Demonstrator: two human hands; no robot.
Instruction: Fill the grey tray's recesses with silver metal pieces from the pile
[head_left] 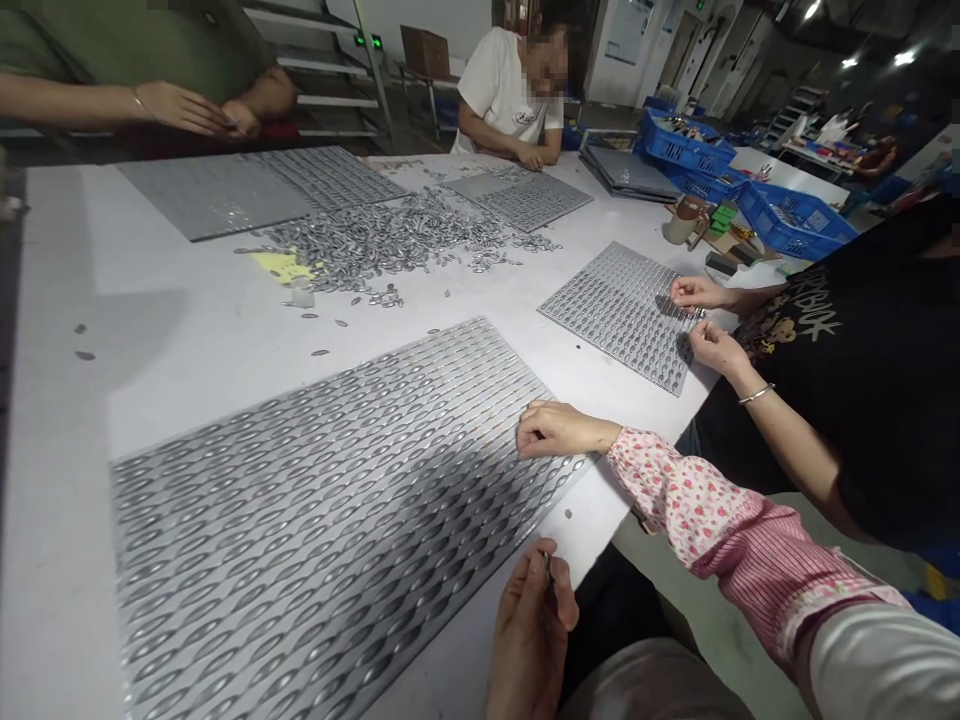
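Observation:
A large grey sheet point(300, 480) lies in front of me, covered with rows of leaf-shaped metal pieces. My right hand point(559, 430), coming out of a floral sleeve, rests at the sheet's right side with its fingers curled down. Whatever is under those fingertips is hidden. Below the sheet's near edge, my left hand point(531, 625) is closed, pinching a small dark metal piece point(547, 567) between thumb and fingers. Beyond the sheet, a heap of loose leaf-shaped pieces point(390, 240) is spread over the white table point(210, 330).
To my right, a co-worker's hands point(712, 345) are over a smaller sheet point(615, 310). Two other people sit across the table by further sheets point(225, 190). A mug point(684, 222) and blue crates point(795, 222) stand at the right. Yellow paper point(281, 266) lies beside the heap.

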